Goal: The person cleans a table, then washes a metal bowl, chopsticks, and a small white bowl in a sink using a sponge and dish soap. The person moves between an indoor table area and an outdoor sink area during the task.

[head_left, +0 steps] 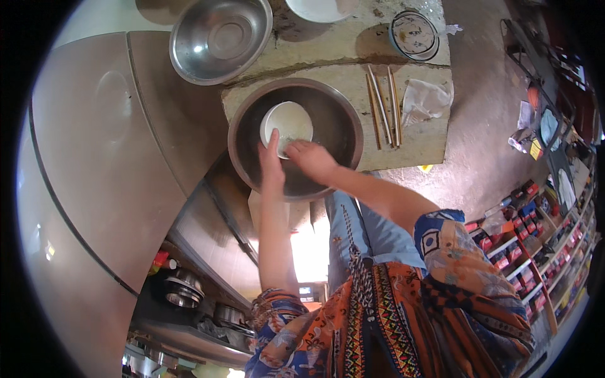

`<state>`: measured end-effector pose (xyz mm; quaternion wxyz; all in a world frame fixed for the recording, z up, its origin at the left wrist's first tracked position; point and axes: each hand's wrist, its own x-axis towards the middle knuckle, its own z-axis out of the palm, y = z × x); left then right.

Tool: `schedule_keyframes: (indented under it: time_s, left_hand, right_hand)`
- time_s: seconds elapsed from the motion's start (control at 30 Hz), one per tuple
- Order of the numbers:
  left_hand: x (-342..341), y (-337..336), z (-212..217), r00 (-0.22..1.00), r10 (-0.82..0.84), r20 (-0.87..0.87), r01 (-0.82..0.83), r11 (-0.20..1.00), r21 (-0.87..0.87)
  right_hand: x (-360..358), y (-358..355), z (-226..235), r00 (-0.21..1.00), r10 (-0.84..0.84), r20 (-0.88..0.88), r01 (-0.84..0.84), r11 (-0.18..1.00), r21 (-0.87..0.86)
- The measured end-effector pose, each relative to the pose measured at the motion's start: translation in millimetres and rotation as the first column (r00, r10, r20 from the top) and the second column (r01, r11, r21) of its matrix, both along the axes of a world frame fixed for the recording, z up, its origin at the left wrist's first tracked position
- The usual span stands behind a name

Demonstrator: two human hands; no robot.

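Note:
A white bowl [291, 120] is held tilted inside a wide metal basin [237, 132]. My left hand [271, 159] grips the bowl's near left side, the thumb over its rim. Against the bowl's near right edge, my right hand [311, 160] reaches in with bent fingers; their tips are hidden at the rim, so I cannot tell whether they hold anything. The basin looks dark inside, and its contents are hard to make out.
Chopsticks [384, 107] and a crumpled white cloth [425, 101] lie on the worn table [416, 148] to the right. Farther back stand a shiny metal basin [183, 50], a white dish [321, 9] and a glass bowl [414, 34]. A large cabinet [94, 164] borders the left.

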<state>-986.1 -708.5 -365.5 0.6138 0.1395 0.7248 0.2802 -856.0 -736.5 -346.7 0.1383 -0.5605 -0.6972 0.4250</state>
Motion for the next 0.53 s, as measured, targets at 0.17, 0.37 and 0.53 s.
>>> schedule_keyframes:
  time_s: [0.17,0.37,0.53]
  left_hand:
    - [5,-4,-7,0.929,0.241,0.282,-0.249,0.968,-0.008]
    - [1,-2,-15,0.989,0.093,-0.119,-0.086,0.994,0.067]
    - [20,-4,-5,0.949,0.039,-0.313,-0.031,0.999,0.031]
  right_hand:
    - [-7,-12,-12,0.969,-0.080,-0.232,0.082,0.997,-0.001]
    - [36,17,-38,0.909,0.250,0.334,-0.372,0.849,0.375]
    - [24,13,-23,0.830,0.159,0.535,-0.348,0.896,0.275]
